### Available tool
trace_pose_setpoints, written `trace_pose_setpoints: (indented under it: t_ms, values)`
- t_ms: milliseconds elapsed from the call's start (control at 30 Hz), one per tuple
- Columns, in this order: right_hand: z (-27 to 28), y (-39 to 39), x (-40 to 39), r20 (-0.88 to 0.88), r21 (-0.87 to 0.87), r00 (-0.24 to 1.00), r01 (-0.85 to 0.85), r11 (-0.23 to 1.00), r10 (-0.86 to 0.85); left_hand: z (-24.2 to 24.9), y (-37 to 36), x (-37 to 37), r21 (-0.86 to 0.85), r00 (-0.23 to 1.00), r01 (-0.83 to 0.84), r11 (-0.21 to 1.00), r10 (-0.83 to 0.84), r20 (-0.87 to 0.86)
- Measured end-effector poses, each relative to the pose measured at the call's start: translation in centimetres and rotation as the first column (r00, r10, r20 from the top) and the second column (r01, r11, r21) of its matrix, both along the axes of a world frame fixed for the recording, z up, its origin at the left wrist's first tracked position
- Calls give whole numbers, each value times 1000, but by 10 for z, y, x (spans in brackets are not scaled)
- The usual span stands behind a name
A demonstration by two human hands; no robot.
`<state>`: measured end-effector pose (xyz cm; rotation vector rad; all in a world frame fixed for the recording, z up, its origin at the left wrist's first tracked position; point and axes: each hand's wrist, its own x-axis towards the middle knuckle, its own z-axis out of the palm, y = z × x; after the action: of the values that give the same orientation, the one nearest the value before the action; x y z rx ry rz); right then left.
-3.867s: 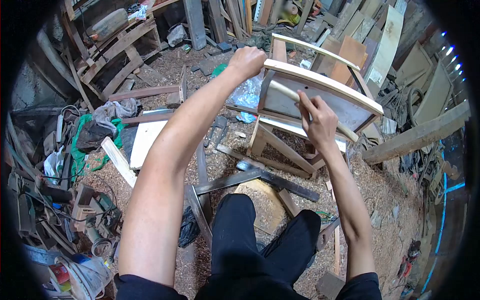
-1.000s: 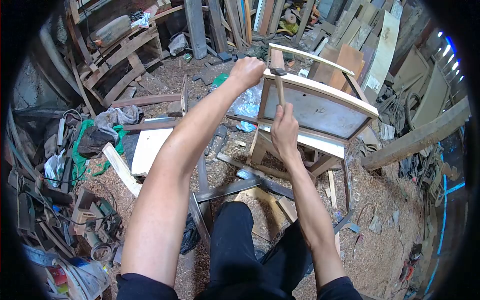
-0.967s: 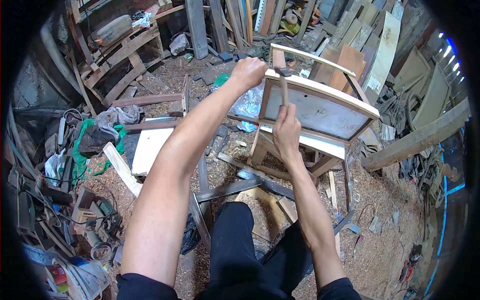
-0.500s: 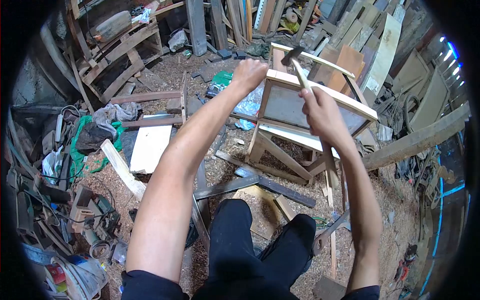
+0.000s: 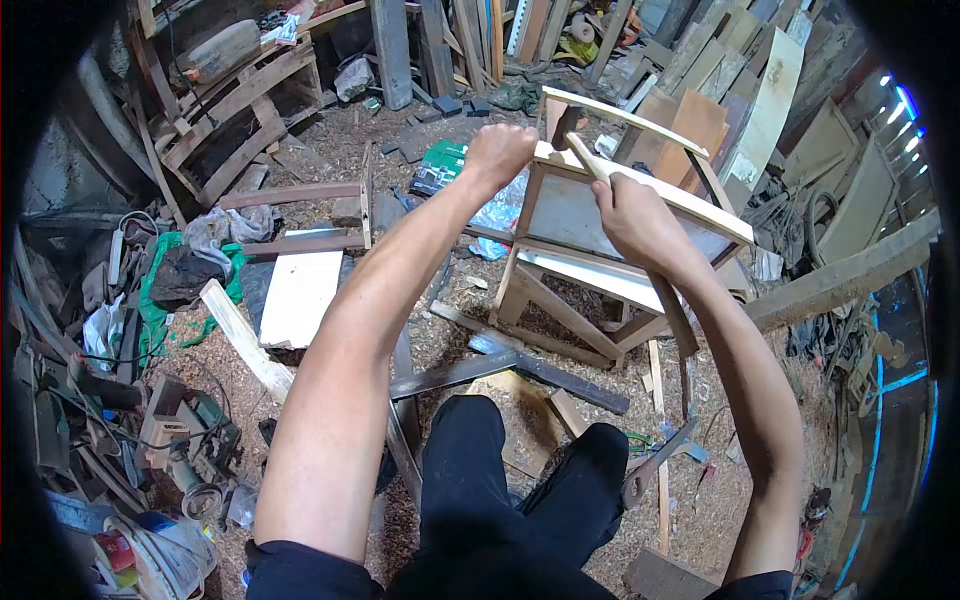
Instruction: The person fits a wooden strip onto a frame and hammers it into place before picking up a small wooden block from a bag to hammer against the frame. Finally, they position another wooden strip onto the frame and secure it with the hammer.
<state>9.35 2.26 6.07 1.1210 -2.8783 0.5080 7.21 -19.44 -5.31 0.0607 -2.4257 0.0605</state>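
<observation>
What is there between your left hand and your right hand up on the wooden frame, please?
In the head view, only the hammer and the frame's top corner lie between left hand and right hand.

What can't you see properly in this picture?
- Head view: whatever the left hand pinches on the wooden frame; its fingers cover it.
- Hammer: the lower handle is hidden inside the right hand, and its head is blurred.
- The frame's far legs are hidden behind its panel.
</observation>
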Motion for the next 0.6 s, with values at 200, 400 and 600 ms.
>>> trace_pose_setpoints:
  t_ms: [200, 400, 600]
  values:
    - [17, -6, 14, 43, -72, 998, 52, 996, -49, -2, -2, -1, -1, 1000, 10, 1000, -10, 12]
    - [18, -8, 3, -28, 28, 999, -32, 999, 33, 1, 1, 0, 17, 999, -14, 1000, 14, 31]
    - [-13, 4, -17, -140, 121, 981, -121, 985, 138, -2, 0, -3, 4, 1000, 5, 1000, -5, 8]
